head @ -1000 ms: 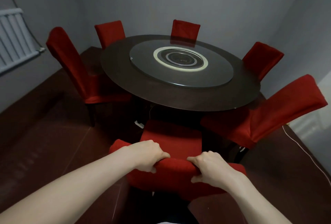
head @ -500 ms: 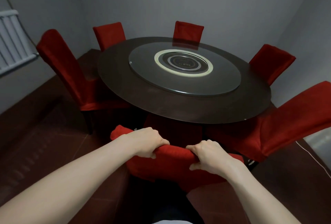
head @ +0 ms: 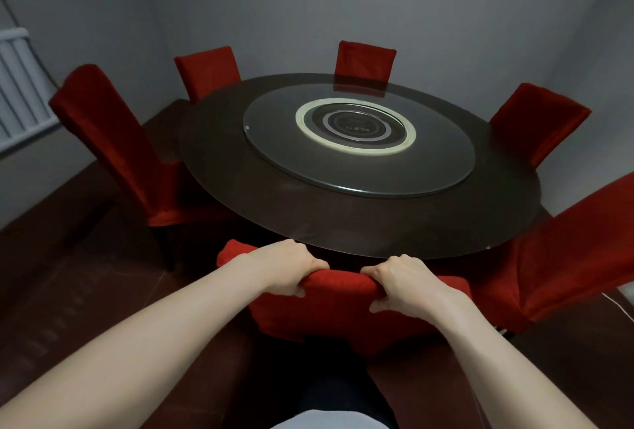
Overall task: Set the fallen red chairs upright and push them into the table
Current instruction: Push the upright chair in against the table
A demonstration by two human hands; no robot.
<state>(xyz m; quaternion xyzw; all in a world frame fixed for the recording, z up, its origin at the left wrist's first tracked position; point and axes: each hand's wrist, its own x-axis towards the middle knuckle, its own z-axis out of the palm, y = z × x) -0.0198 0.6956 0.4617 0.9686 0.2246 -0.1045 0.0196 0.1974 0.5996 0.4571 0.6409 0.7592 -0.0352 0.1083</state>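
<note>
A red chair [head: 339, 308] stands upright right in front of me, its backrest top close to the edge of the dark round table [head: 274, 209]. Its seat is hidden under the tabletop. My left hand [head: 288, 269] grips the top of the backrest on the left side. My right hand [head: 404, 282] grips it on the right side, fingers curled over the fabric. Five more red chairs stand upright around the table: near left [head: 113, 150], far left [head: 207, 71], far middle [head: 365, 59], far right [head: 538, 119] and near right [head: 566, 257].
A glass turntable [head: 356, 150] with a ringed centre lies on the table. A white radiator [head: 17, 92] hangs on the left wall. Grey walls close in behind the far chairs. Dark brown floor runs along the left, and a white cable [head: 617, 305] lies at the right.
Both hands have pushed the near chair forward; its seat, visible a second ago, has slid under the tabletop. The table now looms closer.
</note>
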